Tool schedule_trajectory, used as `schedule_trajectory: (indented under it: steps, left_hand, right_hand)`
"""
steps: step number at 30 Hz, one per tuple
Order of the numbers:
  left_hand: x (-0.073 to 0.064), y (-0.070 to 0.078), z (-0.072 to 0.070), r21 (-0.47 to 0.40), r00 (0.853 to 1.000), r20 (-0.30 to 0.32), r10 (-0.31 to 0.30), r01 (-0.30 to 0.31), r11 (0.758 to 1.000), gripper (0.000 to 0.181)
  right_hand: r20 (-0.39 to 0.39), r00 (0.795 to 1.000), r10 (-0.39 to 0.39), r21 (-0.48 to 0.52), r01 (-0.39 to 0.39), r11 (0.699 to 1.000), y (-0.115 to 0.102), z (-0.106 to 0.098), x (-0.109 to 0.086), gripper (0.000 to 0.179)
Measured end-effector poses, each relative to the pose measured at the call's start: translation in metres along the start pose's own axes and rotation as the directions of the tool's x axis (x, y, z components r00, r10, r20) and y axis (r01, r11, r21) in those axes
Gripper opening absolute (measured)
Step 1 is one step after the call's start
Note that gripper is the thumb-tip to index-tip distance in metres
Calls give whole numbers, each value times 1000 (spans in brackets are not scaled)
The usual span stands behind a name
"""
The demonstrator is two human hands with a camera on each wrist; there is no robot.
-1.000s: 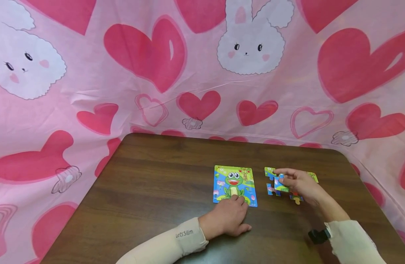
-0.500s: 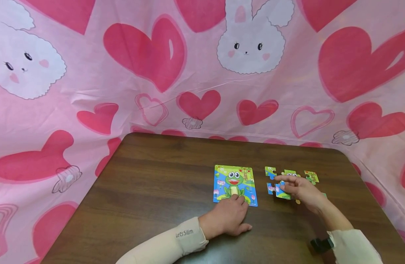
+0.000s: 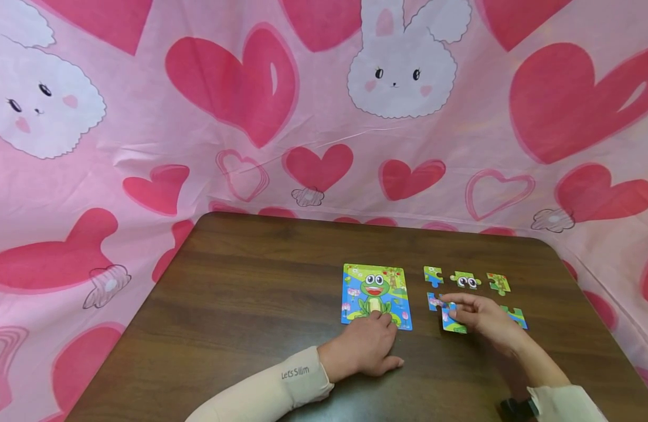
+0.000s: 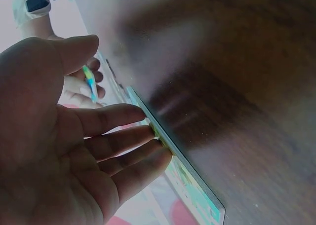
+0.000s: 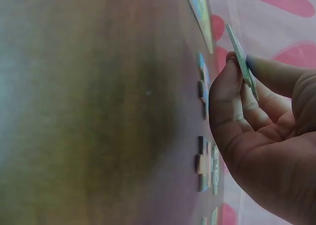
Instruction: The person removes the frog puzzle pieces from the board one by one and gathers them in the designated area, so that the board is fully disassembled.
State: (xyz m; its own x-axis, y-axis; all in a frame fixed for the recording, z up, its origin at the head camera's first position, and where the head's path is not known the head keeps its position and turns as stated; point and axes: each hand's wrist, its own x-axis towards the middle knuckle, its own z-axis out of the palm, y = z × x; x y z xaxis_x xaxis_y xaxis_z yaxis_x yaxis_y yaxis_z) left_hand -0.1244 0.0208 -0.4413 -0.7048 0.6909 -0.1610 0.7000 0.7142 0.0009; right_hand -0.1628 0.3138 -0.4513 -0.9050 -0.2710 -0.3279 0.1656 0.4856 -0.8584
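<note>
My left hand [image 3: 370, 346] rests its fingertips on the near edge of a square frog puzzle board [image 3: 375, 290]; in the left wrist view the fingers reach out fairly straight to the board's edge [image 4: 192, 185]. To the right, my right hand [image 3: 489, 322] pinches a blue and green puzzle piece [image 3: 453, 323] between thumb and fingers. Seen from the right wrist, the piece [image 5: 241, 59] is held edge-on, raised off the table. Just behind it lies a blue and pink piece [image 3: 433, 301], partly overlapped by the held one in the head view.
Behind the right hand lie a green corner piece [image 3: 432, 274], a piece with frog eyes [image 3: 466, 281] and a tree piece [image 3: 498, 282]. Another green and blue piece [image 3: 515, 316] shows partly past the hand. The brown table [image 3: 239, 293] meets a pink heart-patterned cloth [image 3: 324, 117].
My right hand has drawn the pinched piece nearer the table's front, uncovering the frog-eye and tree pieces behind it. The left hand and the board stay where they were.
</note>
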Motion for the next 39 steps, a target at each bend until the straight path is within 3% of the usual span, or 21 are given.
schedule_trajectory:
  steps: [6,13,15,22,27,34,39]
  left_hand:
    - [0,1,-1,11,1000,0,-1,1,1000,57]
    - [-1,0,-2,8,1000,17,-2,1,1000,59]
    - [-1,0,-2,7,1000,17,-1,1,1000,59]
    - [-1,1,-2,24,1000,13,2,-3,1000,61]
    - [-1,1,-1,21,1000,14,-7,6,1000,59]
    - [-1,1,-1,12,1000,19,-1,1,1000,59]
    - [-1,0,-1,15,1000,20,-1,1,1000,59]
  right_hand:
    - [6,1000,21,-28,-20,999,6,8,-4,49]
    - [56,995,-84,-98,89,991,11,13,-9,44]
    - [41,996,-84,-144,89,986,11,15,-10,42]
    - [-3,996,-94,-286,90,954,8,20,-15,35]
    - [0,992,-124,-330,118,937,5,22,-16,33]
    - [-49,983,-176,-453,135,881,-2,22,-21,36]
    - [-53,984,-172,-419,134,898,-3,20,-24,35]
